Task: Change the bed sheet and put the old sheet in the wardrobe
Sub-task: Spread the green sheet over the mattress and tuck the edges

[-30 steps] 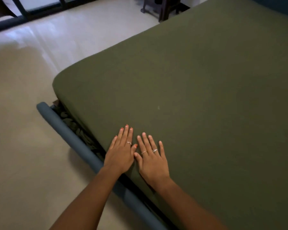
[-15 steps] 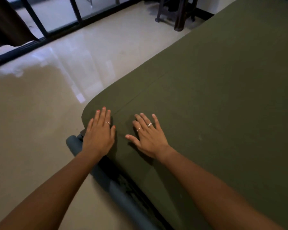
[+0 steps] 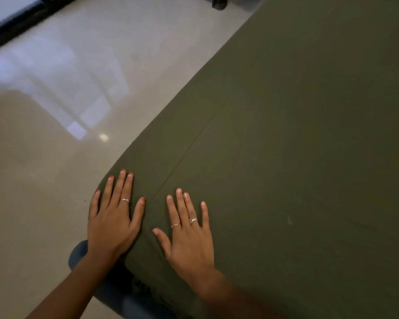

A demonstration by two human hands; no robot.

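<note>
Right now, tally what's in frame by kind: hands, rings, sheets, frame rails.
Hands: 2, left hand and right hand, flat on the sheet
Rings: 3, one left, two right
Olive sheet: 1
Blue bed rail: 1
Total: 7

Open tiled floor [image 3: 55, 111] is seen left of the olive bed sheet [image 3: 286, 134]; passage is blocked only by a blue padded bed rail [image 3: 78, 254] below the corner.
</note>
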